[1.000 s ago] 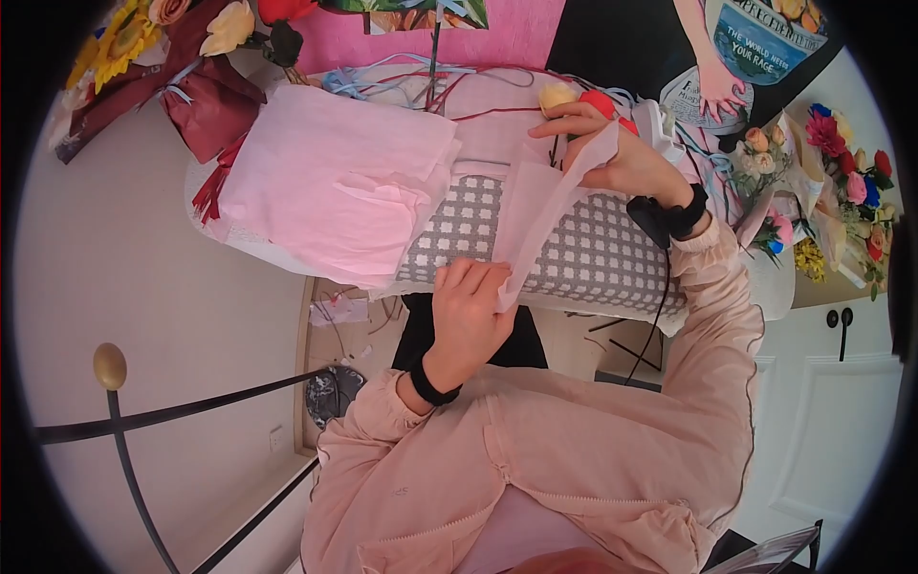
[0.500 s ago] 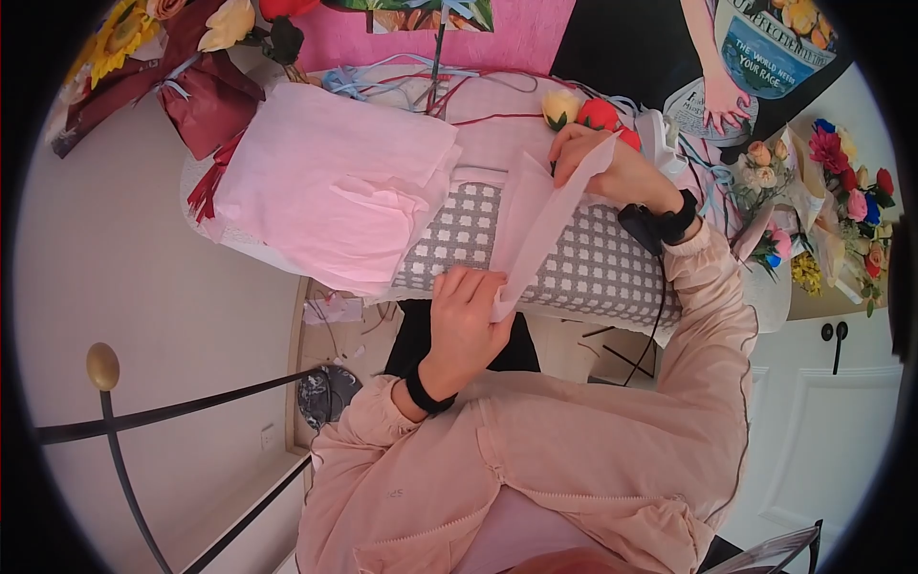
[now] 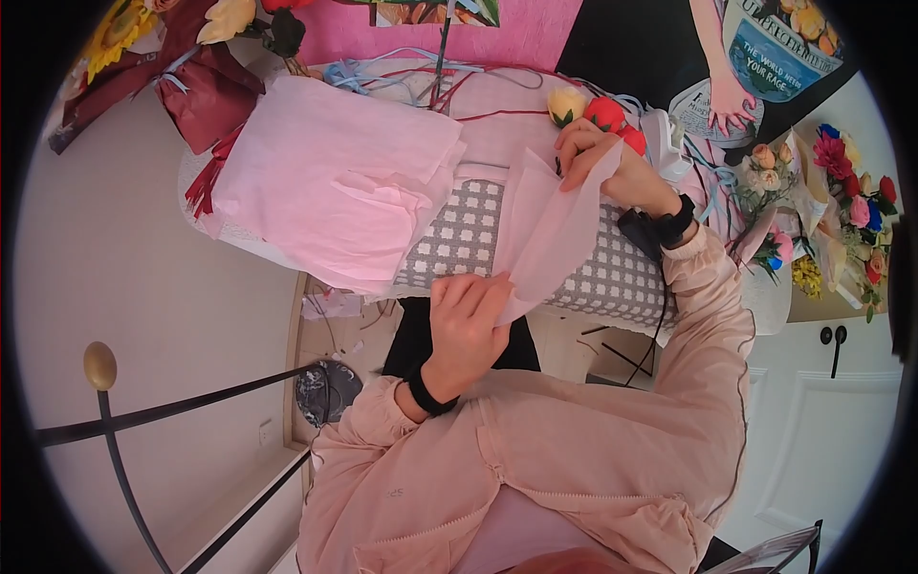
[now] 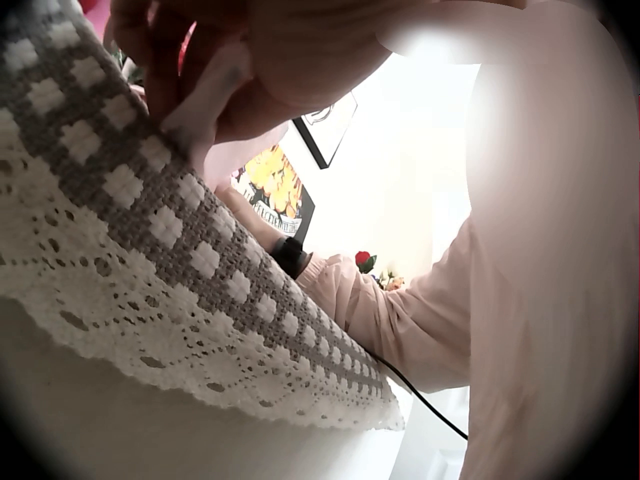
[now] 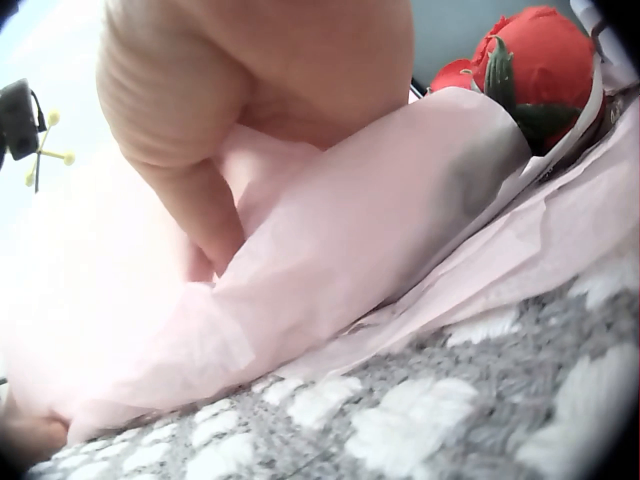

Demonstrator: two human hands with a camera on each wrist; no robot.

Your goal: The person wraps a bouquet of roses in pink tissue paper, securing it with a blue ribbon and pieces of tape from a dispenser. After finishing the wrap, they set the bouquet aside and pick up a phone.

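Observation:
A folded sheet of pale pink tissue paper [image 3: 545, 234] slants over the grey and white checked cloth. Its lower end is pinched by my left hand [image 3: 467, 320] at the table's near edge. Farther up and to the right, my right hand [image 3: 612, 174] pinches the sheet's upper part with curled fingers. Just beyond that hand lie a cream rose [image 3: 566, 103] and red roses [image 3: 604, 114]. From the right wrist, the paper [image 5: 330, 240] drapes in a loose fold, with a red rose [image 5: 545, 60] behind its far end.
A pile of pink tissue paper [image 3: 325, 172] covers the table's left side. Ribbons [image 3: 359, 77] tangle along the back, beside a white device [image 3: 664, 143]. Bouquets stand at the far left and right. A black cord [image 3: 660, 330] hangs off the front edge.
The right hand's fingers, spread earlier, have curled in on the paper. Between the hands the sheet has fanned out wider toward the right. My left hand keeps its pinch near the same place.

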